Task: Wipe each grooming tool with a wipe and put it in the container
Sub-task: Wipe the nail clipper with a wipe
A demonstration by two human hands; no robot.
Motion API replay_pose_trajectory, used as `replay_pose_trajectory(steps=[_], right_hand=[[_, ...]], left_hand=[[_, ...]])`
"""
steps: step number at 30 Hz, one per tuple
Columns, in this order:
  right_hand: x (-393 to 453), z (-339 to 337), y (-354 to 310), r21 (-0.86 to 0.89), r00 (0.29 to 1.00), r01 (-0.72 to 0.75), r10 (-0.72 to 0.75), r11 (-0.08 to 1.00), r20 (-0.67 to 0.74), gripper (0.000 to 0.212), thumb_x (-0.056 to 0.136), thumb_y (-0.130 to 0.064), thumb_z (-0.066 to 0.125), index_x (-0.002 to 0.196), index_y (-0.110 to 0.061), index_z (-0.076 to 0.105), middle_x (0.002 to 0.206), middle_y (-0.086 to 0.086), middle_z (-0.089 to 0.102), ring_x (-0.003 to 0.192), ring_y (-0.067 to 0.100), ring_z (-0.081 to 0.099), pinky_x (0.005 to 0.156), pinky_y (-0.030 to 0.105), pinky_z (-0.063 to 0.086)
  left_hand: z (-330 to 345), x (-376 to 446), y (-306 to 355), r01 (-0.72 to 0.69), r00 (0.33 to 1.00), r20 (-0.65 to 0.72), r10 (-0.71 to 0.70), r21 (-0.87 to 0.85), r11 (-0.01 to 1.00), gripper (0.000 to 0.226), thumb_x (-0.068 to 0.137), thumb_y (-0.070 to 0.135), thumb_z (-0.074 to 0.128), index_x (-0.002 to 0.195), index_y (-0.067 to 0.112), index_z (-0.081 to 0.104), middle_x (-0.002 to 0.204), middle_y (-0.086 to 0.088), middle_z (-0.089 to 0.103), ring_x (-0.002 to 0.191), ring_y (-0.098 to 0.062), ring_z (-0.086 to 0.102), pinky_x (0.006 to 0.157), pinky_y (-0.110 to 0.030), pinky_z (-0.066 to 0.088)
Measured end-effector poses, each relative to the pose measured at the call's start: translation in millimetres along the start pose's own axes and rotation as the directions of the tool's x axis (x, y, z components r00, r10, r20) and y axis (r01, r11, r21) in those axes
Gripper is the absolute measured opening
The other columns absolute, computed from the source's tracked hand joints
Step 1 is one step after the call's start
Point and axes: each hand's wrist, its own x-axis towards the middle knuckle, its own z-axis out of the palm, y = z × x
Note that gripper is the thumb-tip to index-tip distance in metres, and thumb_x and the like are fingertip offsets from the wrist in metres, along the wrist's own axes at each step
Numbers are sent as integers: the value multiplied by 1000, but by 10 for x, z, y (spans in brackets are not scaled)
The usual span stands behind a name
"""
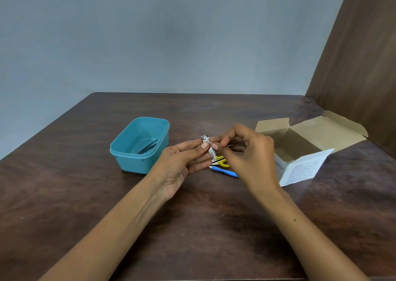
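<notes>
A person's left hand (184,162), palm up above a dark wooden table (85,195), pinched a metal nail clipper (209,147) between thumb and fingertips, the clipper standing at the far end of the fingers and tilted slightly. The right hand (248,152) met it from the right, its fingers curled and pinching at the clipper's side; a small bit of white showed there, though whether it was a wipe could not be told. Just beneath the hands lay a yellow-handled tool (222,161) and a blue-handled tool (225,171). To the left stood a teal container (128,162) with dark tweezers (147,146) inside. To the right sat an open cardboard box (304,150).
</notes>
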Motion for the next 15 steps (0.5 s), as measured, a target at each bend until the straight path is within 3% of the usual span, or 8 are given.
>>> replay_pose_trajectory(steps=[4, 6, 10, 15], right_hand=[[-50, -18, -5, -7, 998, -19, 20, 1000, 61, 23, 72, 3, 77, 67, -10, 58, 69, -19, 64, 75, -1, 68, 66, 16, 55], [-76, -14, -22, 8, 996, -37, 36, 999, 81, 27, 71, 2, 77, 67, -15, 56, 69, -15, 67, 74, -1, 68, 65, 15, 54], [-78, 20, -38, 13, 1000, -12, 12, 1000, -1, 27, 70, 6, 77, 67, -13, 57, 68, -14, 66, 74, -2, 68, 66, 12, 53], [-6, 30, -55, 51, 998, -13, 16, 999, -64, 18, 73, 4, 75, 70, -1, 58, 73, -14, 68, 77, -3, 68, 68, 16, 55]], left_hand=[[-11, -1, 15, -22, 999, -40, 21, -26, 999, 22, 78, 4, 65, 99, 1, 68, 82, -13, 75, 71, -16, 73, 65, -25, 60], [-10, -5, 23, -32, 999, -41, 30, -40, 999, 20, 79, 3, 64, 99, 0, 68, 82, -12, 75, 69, -16, 73, 61, -23, 59], [11, -28, 34, -38, 999, -23, 37, -46, 998, 16, 80, 4, 63, 95, 3, 68, 75, -9, 75, 67, -13, 73, 58, -20, 57], [22, -1, 19, 8, 1000, 5, -8, -97, 995, 34, 69, 8, 67, 103, 0, 66, 81, -6, 75, 74, -12, 72, 68, -21, 59]])
